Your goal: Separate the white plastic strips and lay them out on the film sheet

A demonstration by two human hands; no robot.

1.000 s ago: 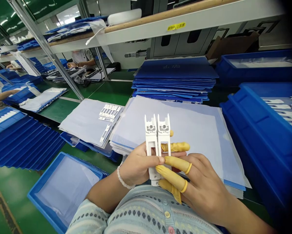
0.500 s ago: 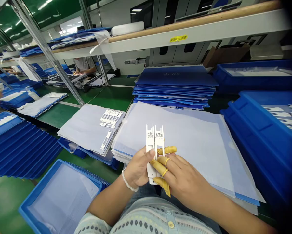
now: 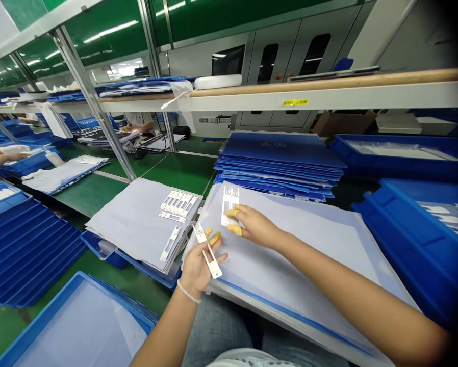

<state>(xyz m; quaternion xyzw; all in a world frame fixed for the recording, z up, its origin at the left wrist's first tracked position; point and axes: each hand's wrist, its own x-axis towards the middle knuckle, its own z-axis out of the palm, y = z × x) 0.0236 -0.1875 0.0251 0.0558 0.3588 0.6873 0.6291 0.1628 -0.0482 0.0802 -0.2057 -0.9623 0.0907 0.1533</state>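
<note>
A half second before, both my hands were together over my lap side of the stack, around the white parts; now they were separated. My right hand (image 3: 261, 229) had gone forward to the near-left area of the large white sheet (image 3: 328, 229), its covered fingertips gripping a pair of white parts (image 3: 228, 193) side by side; whether their full weight was on the sheet, I could not tell. My left hand (image 3: 194, 267) was half open, palm upward, keeping a single white part (image 3: 214, 269) slantwise between its fingers; for the work, I judged, this meant the pair was being handled apart from the single one; the other white parts (image 3: 180, 203) stayed on the left sheet (image 3: 129, 219).
</note>
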